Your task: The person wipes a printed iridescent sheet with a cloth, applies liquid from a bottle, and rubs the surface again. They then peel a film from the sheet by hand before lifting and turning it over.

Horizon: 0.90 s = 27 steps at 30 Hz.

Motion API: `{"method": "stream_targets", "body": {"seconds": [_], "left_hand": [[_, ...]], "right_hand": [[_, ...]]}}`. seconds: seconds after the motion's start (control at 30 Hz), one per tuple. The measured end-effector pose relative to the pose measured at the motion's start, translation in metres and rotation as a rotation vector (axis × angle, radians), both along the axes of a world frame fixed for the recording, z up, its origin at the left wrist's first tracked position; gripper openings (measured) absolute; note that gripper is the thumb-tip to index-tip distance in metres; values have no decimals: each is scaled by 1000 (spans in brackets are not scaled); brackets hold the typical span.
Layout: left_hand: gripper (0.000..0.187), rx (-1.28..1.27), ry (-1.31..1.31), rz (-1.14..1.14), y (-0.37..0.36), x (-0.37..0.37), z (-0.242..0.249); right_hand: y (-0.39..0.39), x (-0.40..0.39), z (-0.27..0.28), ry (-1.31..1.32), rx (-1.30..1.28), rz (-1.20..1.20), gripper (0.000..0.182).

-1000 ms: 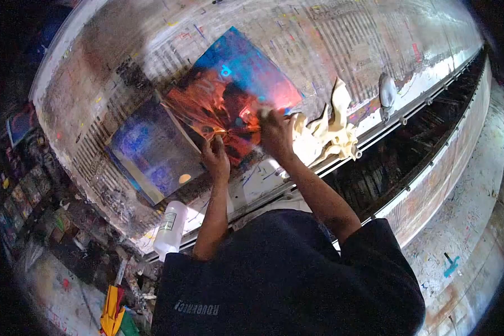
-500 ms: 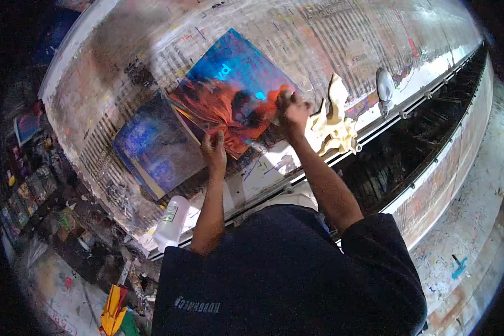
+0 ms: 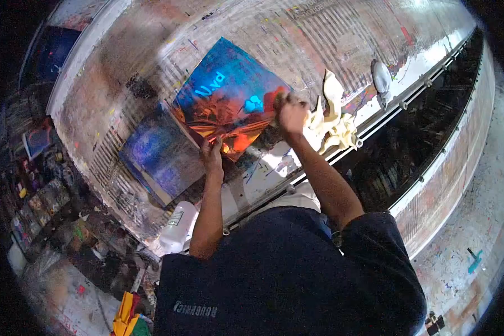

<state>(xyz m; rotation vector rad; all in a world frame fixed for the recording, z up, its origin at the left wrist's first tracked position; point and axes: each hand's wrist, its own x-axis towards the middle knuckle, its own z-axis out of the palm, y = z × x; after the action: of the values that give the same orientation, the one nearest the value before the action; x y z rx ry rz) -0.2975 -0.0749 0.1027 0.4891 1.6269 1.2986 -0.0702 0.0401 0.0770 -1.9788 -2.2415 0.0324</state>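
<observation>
A glossy, mirror-like sheet (image 3: 229,73), with orange reflections across its lower part and light-blue lettering, lies on the worn table in front of me. My left hand (image 3: 213,157) pinches its near lower edge, where the surface creases. At the sheet's right edge, my right hand (image 3: 292,116) is closed with curled fingers and appears to grip that edge; a little blur hides the fingertips. Left of the sheet is a dark panel (image 3: 162,154) with a blue-purple smear. Crumpled cream gloves (image 3: 335,126) lie just right of my right hand.
A white bottle (image 3: 177,227) lies near my left forearm at the table edge. A grey rounded object (image 3: 381,77) sits beyond the gloves. Along the right runs a dark open trough (image 3: 395,162) with a metal rim. Yellow material (image 3: 125,316) is at the lower left.
The sheet's tilt has altered, so its reflections are brighter and more lettering shows. Both hands remain at its edges. The whole view has shifted slightly.
</observation>
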Motion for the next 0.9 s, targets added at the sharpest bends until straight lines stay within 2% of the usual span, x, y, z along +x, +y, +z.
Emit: {"method": "stream_targets", "body": {"seconds": [0.03,0.1,0.13,0.17,0.2,0.23,0.27,0.3,0.37,0.4,0.43,0.5,0.53,0.6,0.63,0.67,0.7,0.73,0.77,0.8,0.83,0.9], "left_hand": [[22,0,5,-9,-1,-4,-3],[23,-239,-118,48,-5,-10,-16],[35,-231,-147,42,-2,-6,1],[35,-233,-144,48,-3,-9,-7],[39,-207,-144,-7,-7,-15,-14],[42,-178,-140,-69,-10,-22,-18],[31,-343,-38,196,2,-4,6],[31,-332,-33,191,4,-5,9],[29,-143,-125,91,7,-3,9],[30,-95,-71,-17,11,-2,15],[30,-77,-73,-22,13,-4,7],[30,-153,366,-234,10,-16,-24],[27,-21,858,-359,8,-18,-27],[25,25,785,-297,15,-5,29],[24,73,701,-249,24,7,60],[23,324,600,-214,28,19,76],[21,97,642,-246,25,42,134],[19,157,777,-280,21,46,131],[18,221,913,-312,24,55,151],[19,279,642,-247,14,64,174],[19,510,815,-174,12,60,178],[17,268,424,-57,-7,41,188]], "right_hand": [[-7,-3,3,5,0,-9,21],[-26,-4,14,182,-67,208,25],[-18,3,11,105,-11,165,26],[0,8,16,29,47,131,26],[12,6,20,110,-29,-26,25],[2,-3,16,119,-35,-22,25],[-8,-14,10,145,44,30,24],[-22,-20,7,166,123,79,24],[-54,-26,26,307,-131,283,30],[-63,-25,30,573,-131,315,21],[-79,-20,35,510,-465,377,18],[-88,-1,45,718,-561,289,23],[-89,10,49,721,-551,301,23],[-91,38,57,884,-352,200,28],[-93,56,42,1022,-579,81,32],[-93,67,57,669,-501,267,33],[-97,76,74,306,-416,428,34],[-103,79,81,307,-391,421,34],[-109,82,88,268,-361,410,31],[-111,86,93,229,-332,396,29],[-106,88,100,415,-392,298,26],[-94,91,101,1138,-613,-114,35]]}}
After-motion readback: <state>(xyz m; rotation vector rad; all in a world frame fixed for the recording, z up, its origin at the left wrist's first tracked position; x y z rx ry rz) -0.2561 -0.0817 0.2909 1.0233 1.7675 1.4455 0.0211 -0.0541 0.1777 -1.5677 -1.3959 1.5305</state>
